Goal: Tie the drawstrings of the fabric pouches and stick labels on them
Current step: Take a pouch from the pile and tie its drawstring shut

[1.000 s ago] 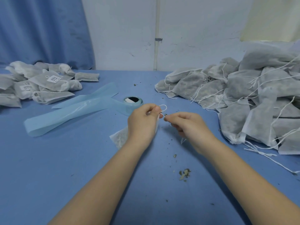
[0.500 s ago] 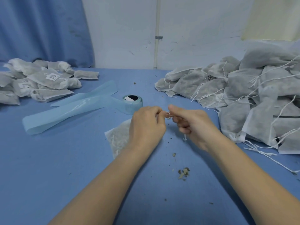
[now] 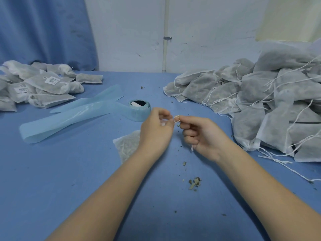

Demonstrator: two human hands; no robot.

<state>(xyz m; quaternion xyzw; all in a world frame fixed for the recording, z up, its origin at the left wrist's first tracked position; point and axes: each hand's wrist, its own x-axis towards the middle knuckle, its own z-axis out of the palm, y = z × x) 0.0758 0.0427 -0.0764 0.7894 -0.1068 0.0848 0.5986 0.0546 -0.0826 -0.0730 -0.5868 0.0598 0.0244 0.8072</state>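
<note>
White drawstring (image 3: 176,117) pinched between my left hand (image 3: 157,131) and right hand (image 3: 203,136), fingertips of both closed tight on it at frame centre. Loop, wide a second ago, now drawn down to small knot; loose tail hangs below right palm. Pouch (image 3: 127,145) lies on blue table (image 3: 69,171) under left wrist. Judgement: knot nearly snug, label next from roll (image 3: 139,110) upper centre. Untied heap (image 3: 260,101) right, labelled pile (image 3: 34,87) upper left.
</note>
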